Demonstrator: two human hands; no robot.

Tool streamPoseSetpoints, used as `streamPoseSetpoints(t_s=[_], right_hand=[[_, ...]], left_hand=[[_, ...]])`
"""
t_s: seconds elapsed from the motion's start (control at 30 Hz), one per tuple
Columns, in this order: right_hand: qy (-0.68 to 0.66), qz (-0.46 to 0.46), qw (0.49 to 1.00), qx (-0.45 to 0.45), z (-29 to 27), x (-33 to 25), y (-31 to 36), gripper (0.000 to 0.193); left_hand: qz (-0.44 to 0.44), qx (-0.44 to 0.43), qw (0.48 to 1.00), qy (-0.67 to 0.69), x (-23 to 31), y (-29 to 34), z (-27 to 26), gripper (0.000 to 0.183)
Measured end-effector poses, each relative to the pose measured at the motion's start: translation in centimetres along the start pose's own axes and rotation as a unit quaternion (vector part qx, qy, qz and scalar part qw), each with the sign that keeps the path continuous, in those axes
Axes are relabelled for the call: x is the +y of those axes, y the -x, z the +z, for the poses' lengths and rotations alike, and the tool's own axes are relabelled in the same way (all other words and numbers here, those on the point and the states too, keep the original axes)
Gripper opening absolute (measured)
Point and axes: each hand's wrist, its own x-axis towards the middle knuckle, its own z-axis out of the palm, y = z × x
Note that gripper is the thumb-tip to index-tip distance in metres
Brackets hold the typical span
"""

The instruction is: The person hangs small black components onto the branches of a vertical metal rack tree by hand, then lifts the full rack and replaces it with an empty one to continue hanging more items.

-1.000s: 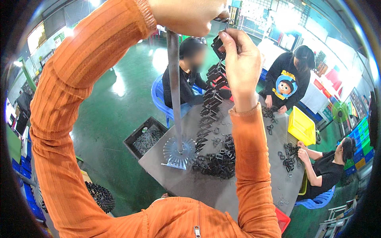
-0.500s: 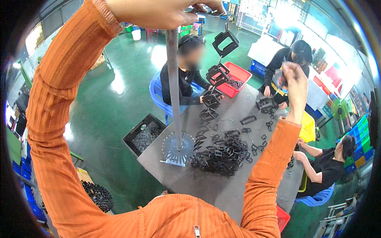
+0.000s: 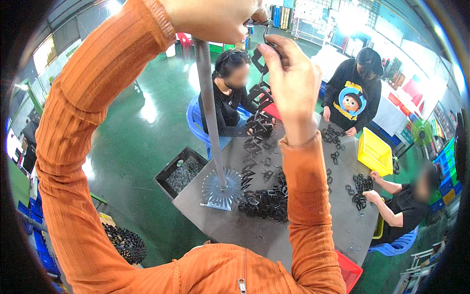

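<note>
1. The right hand [image 3: 293,81], towards 1 o'clock, pinches the top black frame [image 3: 259,63] between thumb and fingers; so narrow a hold could slip, dropping the frame.
2. The left hand [image 3: 210,17], just before 12 o'clock, is cut off by the upper edge. Its fingers curl near a thin wire [image 3: 266,32], but whether they grip it cannot be told; poor alignment could make the wire miss or bend.
3. Below the black frame, a strand [image 3: 264,100] of similar pieces runs down towards the pile [image 3: 267,203] on the surface [image 3: 235,237]; a hard lift might snag or twist it.
4. The pole [image 3: 208,108] rises beside the left hand from a slotted disc [image 3: 230,186]; a wrist knock could tip it.
5. A seated co-worker [image 3: 223,115], towards 12 o'clock, has hands close by the strand, so an accidental tug could unsettle it.
</note>
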Motion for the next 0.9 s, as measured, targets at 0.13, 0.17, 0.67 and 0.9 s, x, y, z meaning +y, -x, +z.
streamPoseSetpoints(t_s=[0.13,0.17,0.67,0.9], right_hand=[[-0.151,0.101,0.983,-0.004,1.0,0.3,-1.1,0.018],[-0.299,0.152,0.941,-0.045,0.4,0.9,-1.2,0.018],[0.133,0.333,0.928,-0.099,-16.0,15.7,-0.1,0.036],[0.012,0.194,0.978,-0.077,-10.4,10.9,0.6,0.051]], left_hand=[[-0.003,0.010,1.000,-0.020,-0.8,0.1,0.5,0.036],[-0.020,-0.001,1.000,-0.023,-0.9,0.1,0.6,0.036],[0.097,0.089,0.990,0.057,-2.6,1.2,1.8,0.034],[-0.003,-0.029,0.997,0.070,-1.4,0.2,-0.2,0.025]])
